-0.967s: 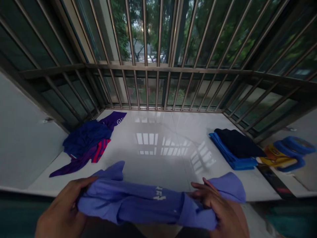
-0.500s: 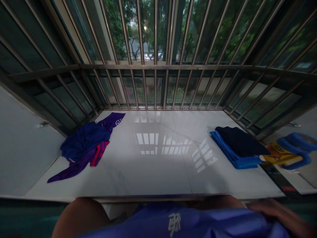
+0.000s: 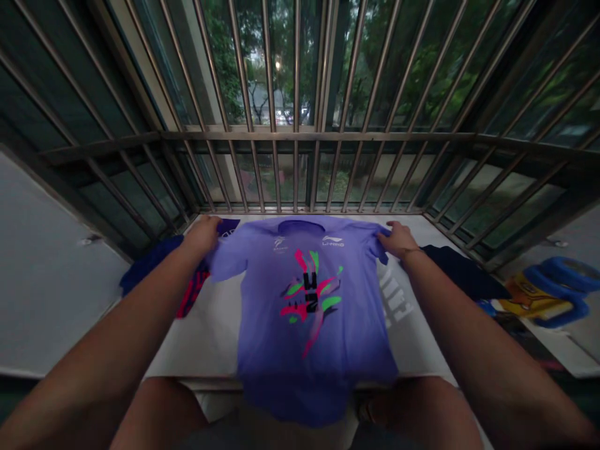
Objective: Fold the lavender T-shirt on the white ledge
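A light purple T-shirt point(image 3: 307, 312) with a pink, green and black print lies front-up on the white sill point(image 3: 213, 334), collar toward the window bars, its hem hanging over the near edge. My left hand point(image 3: 202, 232) grips its left shoulder. My right hand point(image 3: 396, 238) grips its right shoulder. Both arms are stretched forward and the shirt is spread flat between them.
A crumpled heap of dark blue, purple and red clothes point(image 3: 154, 269) lies at the left, partly behind my left arm. A folded dark garment point(image 3: 462, 272) sits at the right. Metal window bars point(image 3: 300, 125) close the far side. A blue and yellow object point(image 3: 548, 290) rests far right.
The shirt was bunched in both hands near the front edge, dropped low out of view, and now lies spread out on the sill with my arms extended to its shoulders.
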{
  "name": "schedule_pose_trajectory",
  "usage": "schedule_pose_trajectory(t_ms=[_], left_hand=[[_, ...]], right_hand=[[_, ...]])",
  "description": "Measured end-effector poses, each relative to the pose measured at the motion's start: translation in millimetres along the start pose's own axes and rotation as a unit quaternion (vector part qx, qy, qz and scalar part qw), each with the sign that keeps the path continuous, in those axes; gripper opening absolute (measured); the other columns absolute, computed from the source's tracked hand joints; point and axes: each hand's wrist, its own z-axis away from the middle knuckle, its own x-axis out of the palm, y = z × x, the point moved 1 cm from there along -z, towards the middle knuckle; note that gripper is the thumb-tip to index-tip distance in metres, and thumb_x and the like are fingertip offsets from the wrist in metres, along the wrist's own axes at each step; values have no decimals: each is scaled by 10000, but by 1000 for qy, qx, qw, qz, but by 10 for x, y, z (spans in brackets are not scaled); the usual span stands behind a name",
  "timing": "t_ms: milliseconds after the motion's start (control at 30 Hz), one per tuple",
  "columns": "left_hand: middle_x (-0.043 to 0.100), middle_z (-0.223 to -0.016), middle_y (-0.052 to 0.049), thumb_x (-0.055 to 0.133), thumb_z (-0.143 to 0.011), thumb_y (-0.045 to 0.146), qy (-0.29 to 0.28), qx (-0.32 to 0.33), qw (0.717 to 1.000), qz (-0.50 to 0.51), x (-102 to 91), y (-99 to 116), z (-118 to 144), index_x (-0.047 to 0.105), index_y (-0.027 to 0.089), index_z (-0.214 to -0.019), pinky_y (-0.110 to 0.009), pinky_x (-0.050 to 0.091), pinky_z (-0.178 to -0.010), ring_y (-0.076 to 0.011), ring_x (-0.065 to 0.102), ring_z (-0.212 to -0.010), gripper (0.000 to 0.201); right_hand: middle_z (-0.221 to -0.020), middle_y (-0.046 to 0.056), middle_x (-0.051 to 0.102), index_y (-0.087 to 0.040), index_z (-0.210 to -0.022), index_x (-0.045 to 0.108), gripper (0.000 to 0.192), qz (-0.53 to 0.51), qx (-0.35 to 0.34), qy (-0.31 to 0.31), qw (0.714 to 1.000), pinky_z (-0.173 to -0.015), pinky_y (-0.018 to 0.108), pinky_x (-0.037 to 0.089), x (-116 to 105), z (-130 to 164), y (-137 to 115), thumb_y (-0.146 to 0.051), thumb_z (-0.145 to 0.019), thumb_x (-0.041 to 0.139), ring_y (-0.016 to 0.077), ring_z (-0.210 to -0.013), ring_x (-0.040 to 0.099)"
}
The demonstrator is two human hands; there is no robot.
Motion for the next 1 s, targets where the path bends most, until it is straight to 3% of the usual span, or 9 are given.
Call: schedule_pose_trajectory(t_ms=[67, 133, 267, 400, 500, 633, 767, 867, 1000], left_hand=[[677, -1450, -201, 543, -968, 77, -7, 16, 1000, -8, 344, 256, 22, 680, 62, -1386, -414, 486, -1194, -292, 645, -1320, 440], [637, -1544, -199, 525, -989, 122, -14, 75, 997, 3, 740, 499, 347, 676, 93, -1436, -440, 445, -1262, -315, 598, -1430, 472], [540, -1695, -148, 486, -1097, 385, -71, 181, 979, 63, 1490, 806, 1499, 639, 166, -1546, -552, 368, -1347, -366, 517, -1561, 523], [400, -1771, -79, 575, -1044, 522, -146, 148, 974, 88, 1893, 794, 2391, 515, 323, -1673, -635, 390, -1330, -411, 445, -1606, 662], [308, -1798, -45, 555, -1045, 558, -147, 119, 978, 92, 1965, 703, 2721, 428, 384, -1716, -659, 339, -1353, -410, 359, -1642, 704], [335, -1787, 1, 638, -981, 564, -118, 87, 986, 84, 2023, 599, 3151, 373, 489, -1712, -643, 394, -1334, -423, 361, -1629, 781], [541, -1680, -55, 660, -923, 550, -107, 76, 989, 66, 1991, 476, 3508, 584, 479, -1602, -681, 530, -1214, -469, 559, -1495, 687], [793, -1385, -72, 481, -1021, 508, -121, 65, 988, 72, 1736, 408, 3373, 766, 445, -1404, -643, 609, -1144, -420, 761, -1260, 482], [809, -1323, -131, 317, -1110, 380, -108, 68, 986, 106, 1354, 471, 2676, 772, 237, -1367, -490, 639, -1120, -314, 779, -1230, 542]], right_hand=[[-1429, 356, 641, 43, -1467, 592, 591, 17, -11, 28, 999, -1138, 481, 472, 296, 46, -100, -377, -1059, 510, 360, -1361, 646], [-1522, 336, 592, 4, -1517, 567, 615, 28, -53, 24, 998, -1237, 481, 410, 599, 355, -150, -387, -1041, 567, 378, -1503, 523], [-1638, 243, 541, -123, -1523, 617, 613, 49, -121, -33, 991, -1287, 548, 388, 1185, 1437, -19, -472, -1019, 626, 395, -1553, 476], [-1728, 165, 466, -238, -1657, 510, 646, 99, -147, -87, 980, -1274, 696, 341, 1550, 2355, 303, -556, -1098, 445, 401, -1613, 404], [-1758, 140, 427, -256, -1696, 467, 660, 98, -152, -86, 980, -1306, 687, 298, 1612, 2687, 428, -566, -1116, 410, 373, -1639, 375], [-1770, 110, 406, -288, -1710, 451, 661, 105, -156, -77, 979, -1289, 684, 337, 1591, 2987, 385, -562, -1109, 436, 384, -1634, 387], [-1746, 104, 443, -307, -1692, 487, 681, 107, -179, -68, 976, -1207, 644, 458, 1564, 3370, 288, -584, -1072, 526, 419, -1566, 486], [-1671, 112, 554, -318, -1617, 589, 656, 96, -179, -93, 975, -1029, 561, 583, 1434, 3488, 200, -631, -1040, 571, 426, -1404, 640], [-1288, 121, 800, -277, -1334, 782, 486, 62, -170, -120, 976, -950, 480, 589, 1113, 3053, 25, -534, -1124, 428, 341, -1127, 748]])
